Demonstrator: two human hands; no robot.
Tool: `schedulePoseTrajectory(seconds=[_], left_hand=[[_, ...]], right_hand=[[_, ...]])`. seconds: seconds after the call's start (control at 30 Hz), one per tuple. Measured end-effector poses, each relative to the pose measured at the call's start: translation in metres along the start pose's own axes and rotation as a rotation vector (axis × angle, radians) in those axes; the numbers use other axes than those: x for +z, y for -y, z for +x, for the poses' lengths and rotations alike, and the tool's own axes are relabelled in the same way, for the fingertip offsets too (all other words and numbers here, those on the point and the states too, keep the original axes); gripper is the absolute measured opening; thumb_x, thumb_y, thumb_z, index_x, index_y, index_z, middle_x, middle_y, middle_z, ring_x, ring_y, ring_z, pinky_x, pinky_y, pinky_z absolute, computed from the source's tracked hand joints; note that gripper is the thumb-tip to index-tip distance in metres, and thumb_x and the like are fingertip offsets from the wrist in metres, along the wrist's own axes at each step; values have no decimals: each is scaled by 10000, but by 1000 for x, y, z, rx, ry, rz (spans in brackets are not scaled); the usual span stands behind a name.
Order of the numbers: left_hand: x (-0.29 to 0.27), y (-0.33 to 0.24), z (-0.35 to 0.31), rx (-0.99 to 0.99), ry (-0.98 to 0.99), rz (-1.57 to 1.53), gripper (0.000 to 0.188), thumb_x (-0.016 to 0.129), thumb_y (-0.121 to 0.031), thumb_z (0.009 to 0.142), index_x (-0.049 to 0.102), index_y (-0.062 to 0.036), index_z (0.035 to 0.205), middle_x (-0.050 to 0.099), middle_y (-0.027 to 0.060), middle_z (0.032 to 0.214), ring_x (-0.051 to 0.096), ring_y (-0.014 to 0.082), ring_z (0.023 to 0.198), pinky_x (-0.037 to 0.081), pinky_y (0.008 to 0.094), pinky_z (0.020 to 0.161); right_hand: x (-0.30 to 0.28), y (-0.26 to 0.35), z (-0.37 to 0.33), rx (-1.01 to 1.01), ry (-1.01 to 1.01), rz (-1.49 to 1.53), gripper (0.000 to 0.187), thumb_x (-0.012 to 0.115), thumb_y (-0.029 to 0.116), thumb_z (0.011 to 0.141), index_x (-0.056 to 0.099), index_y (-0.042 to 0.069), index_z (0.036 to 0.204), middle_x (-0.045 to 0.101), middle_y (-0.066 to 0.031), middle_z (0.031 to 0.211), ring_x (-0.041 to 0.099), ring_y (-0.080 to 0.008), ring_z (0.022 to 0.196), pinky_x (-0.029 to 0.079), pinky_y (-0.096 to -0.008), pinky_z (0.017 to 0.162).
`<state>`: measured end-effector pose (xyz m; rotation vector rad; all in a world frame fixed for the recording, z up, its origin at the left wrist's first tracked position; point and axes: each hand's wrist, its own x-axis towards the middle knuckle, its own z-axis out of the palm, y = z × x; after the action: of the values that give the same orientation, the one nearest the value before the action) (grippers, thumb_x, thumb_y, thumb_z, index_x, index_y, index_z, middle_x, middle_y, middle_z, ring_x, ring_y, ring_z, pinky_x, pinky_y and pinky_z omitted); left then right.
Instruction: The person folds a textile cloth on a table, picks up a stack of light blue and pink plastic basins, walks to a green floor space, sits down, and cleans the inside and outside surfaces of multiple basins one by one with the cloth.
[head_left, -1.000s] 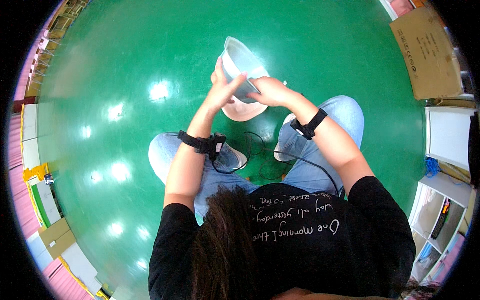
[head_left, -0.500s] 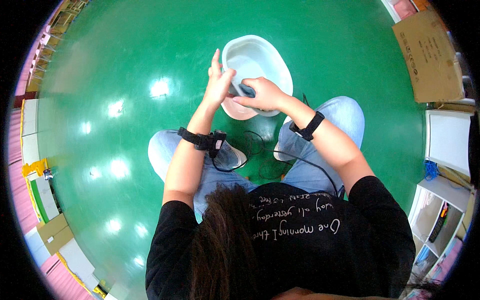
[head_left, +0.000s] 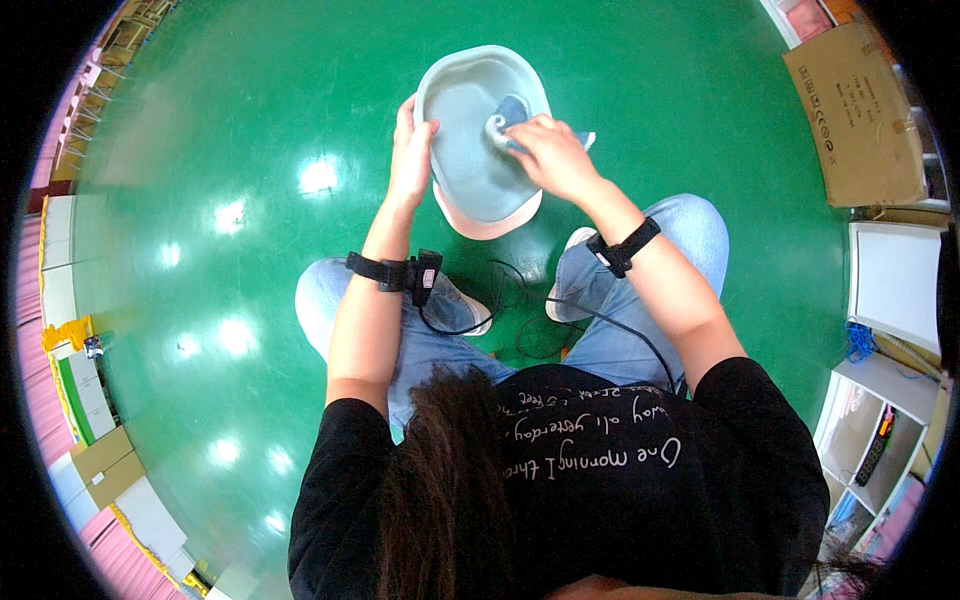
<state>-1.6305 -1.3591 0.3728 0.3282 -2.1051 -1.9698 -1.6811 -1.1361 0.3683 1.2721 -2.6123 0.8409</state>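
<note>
A pale blue-grey basin is tilted so that its inside shows, its rim rounded and long. My left hand grips the left rim, with the thumb over the edge and the fingers mostly hidden behind the wall. Bunched under the fingers of my right hand is a blue cloth with a white pattern. It lies against the inner right side of the basin, and a corner sticks out past the right rim. Below the basin's near end shows a pinkish rounded thing; whether it is part of the basin I cannot tell.
Black cables run from the wrist straps between my shoes on the green floor. A cardboard box and white shelves stand at the right. Boxes and panels line the left edge.
The basin has shifted away and a little left, showing more of its inside. My left hand has gone from outstretched fingers to gripping the rim. My right hand moved up and right with the cloth.
</note>
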Motion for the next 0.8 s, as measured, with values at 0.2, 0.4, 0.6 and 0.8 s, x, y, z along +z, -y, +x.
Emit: schedulePoseTrajectory(seconds=[0.2,0.4,0.6,0.8], left_hand=[[5,-12,-3,128,-34,-28,607,482,-206,799,344,-51,1370,453,161,1237,483,248,1079,400,367,937],[10,-16,-18,160,-47,-136,811,533,-124,759,112,-87,1451,442,153,1171,483,242,1041,400,367,934],[21,2,-26,183,-67,26,864,559,-112,746,79,-71,1464,448,177,1188,480,256,1083,385,384,958],[24,15,-20,117,-172,-95,813,555,-109,750,133,-60,1443,463,174,1180,510,256,1028,405,376,926]], right_hand=[[40,-1,-16,-49,197,-85,297,556,123,842,608,73,1130,590,-102,1221,528,-304,1126,407,-418,963],[52,13,-15,87,334,16,251,485,88,811,611,51,1025,643,-197,933,622,-367,904,493,-455,785],[49,31,-8,192,556,352,303,485,204,899,596,44,1132,638,-215,1011,612,-378,920,474,-445,829],[59,18,-4,288,465,905,335,528,184,914,566,2,1193,650,-139,1060,604,-209,965,465,-333,865]])
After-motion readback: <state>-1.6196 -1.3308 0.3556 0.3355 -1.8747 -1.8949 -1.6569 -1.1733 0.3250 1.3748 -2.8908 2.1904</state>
